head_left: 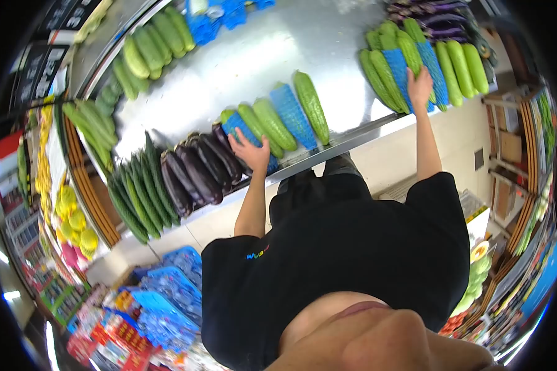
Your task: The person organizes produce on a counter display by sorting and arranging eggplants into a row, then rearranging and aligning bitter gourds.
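Note:
My left hand (249, 151) lies with spread fingers on a blue-netted gourd (236, 123), between dark eggplants (195, 167) and a row of green gourds (271, 123). Beside that row are another blue-netted gourd (292, 114) and a bare green one (311, 106). On the right, my right hand (419, 86) rests on a pile of green gourds (384, 75), its fingers apart over a gourd between two pieces of blue netting (398, 67). Both palms face down, so their undersides are hidden.
The metal display counter (223, 74) has a raised front edge. Cucumbers (139, 191) lie at its left, pale green gourds (155, 43) at its far side, purple eggplants (433, 18) at far right. Blue crates (167, 297) stand on the left behind me, wooden shelving (513, 179) on the right.

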The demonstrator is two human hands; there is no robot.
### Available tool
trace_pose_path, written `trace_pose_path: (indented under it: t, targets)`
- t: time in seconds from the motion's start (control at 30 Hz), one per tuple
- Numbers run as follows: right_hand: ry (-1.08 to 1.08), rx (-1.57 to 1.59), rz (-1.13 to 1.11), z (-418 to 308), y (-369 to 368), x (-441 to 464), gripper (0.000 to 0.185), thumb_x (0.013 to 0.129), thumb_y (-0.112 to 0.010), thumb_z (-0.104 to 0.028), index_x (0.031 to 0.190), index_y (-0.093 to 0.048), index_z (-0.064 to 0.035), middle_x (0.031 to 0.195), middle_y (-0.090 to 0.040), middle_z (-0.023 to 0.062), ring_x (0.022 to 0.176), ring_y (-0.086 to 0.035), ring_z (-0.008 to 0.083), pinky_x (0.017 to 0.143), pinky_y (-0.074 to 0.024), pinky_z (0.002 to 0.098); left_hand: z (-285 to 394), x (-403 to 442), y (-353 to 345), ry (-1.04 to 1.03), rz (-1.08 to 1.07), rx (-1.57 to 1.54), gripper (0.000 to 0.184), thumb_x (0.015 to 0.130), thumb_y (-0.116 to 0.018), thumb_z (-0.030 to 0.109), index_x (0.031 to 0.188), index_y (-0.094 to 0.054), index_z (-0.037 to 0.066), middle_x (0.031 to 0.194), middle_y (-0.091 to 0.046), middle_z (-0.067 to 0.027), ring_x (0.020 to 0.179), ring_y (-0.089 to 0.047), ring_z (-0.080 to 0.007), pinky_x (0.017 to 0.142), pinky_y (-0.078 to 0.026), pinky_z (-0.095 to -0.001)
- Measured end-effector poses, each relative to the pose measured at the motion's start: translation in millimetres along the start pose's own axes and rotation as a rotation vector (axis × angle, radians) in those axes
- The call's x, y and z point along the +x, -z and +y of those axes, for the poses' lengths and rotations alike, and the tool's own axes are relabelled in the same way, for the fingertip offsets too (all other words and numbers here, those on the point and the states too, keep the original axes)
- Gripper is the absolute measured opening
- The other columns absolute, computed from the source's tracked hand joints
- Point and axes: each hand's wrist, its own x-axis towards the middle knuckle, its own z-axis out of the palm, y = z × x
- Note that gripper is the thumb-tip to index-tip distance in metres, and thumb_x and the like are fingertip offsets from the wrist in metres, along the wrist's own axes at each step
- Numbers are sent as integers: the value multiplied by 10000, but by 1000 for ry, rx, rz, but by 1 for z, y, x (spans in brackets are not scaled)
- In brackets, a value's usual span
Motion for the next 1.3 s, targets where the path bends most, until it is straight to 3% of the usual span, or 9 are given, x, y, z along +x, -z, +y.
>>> trace_pose_path:
  t: [0.2,0.37,0.43,0.6,0.7,0.8,1.0,1.17,1.3]
  targets:
    - [64,96,33,-54,49,-1,493,873,-685,-312,1196,-536,29,1082,-631,223,941,-616,395,800,-496,439,-4,1,10,45,-87,-130,922,758,-741,252,1500,-230,54,1484,-175,-311,1356,-225,-459,1089,-213,-569]
    - [63,784,-200,-183,82,-57,543,826,-749,-167,1298,-501,-63,1061,-644,132,936,-628,247,791,-494,366,0,-16,32,131,-58,-302,769,800,-682,128,1466,-304,58,1487,-207,-271,1359,-257,-427,1079,-236,-539]
    - [-203,1232,-680,-239,78,-103,637,822,-763,-139,1367,-435,-107,1005,-628,58,893,-588,134,815,-472,293,6,-25,37,95,-67,-323,695,799,-674,99,1425,-376,52,1477,-230,-267,1351,-279,-423,1075,-249,-518]
    - [-318,1380,-923,-367,60,-189,618,809,-766,-164,1324,-442,-56,1081,-609,112,967,-584,186,831,-487,313,26,-21,58,129,-7,-456,510,833,-598,47,1328,-476,24,1416,-345,-247,1317,-356,-399,1075,-284,-482]
    - [-56,1267,-725,-403,32,-239,625,797,-711,-90,1341,-416,-3,1227,-533,213,1152,-524,330,1000,-415,398,18,-12,56,211,47,-530,479,892,-532,88,1348,-433,-22,1391,-375,-273,1303,-372,-417,1094,-290,-468]
    - [22,1163,-984,-396,43,-247,606,809,-607,-31,1373,-388,6,1312,-468,258,1256,-434,397,1075,-351,424,2,-2,41,170,25,-476,578,921,-548,160,1411,-333,-58,1412,-356,-279,1325,-339,-425,1105,-273,-477]
    - [-90,1240,-1017,-315,63,-185,298,843,-603,-72,1138,-608,-36,1118,-612,168,1096,-582,342,940,-472,409,9,-1,14,47,-115,-91,955,797,-715,233,1486,-124,-62,1487,-219,-339,1373,-245,-473,1107,-238,-522]
    - [69,770,-152,-163,30,-95,325,803,-616,-52,1126,-581,-61,1136,-591,153,1093,-528,352,964,-423,413,26,-4,1,35,-107,2,939,813,-692,227,1502,-110,-34,1518,-175,-299,1405,-197,-425,1121,-181,-520]
    - [-33,234,75,-55,38,-36,522,809,-699,-206,1265,-502,-47,1221,-565,158,1120,-507,354,960,-412,446,29,-2,-1,66,-154,32,945,819,-685,245,1511,-95,-12,1526,-167,-284,1411,-189,-419,1119,-173,-531]
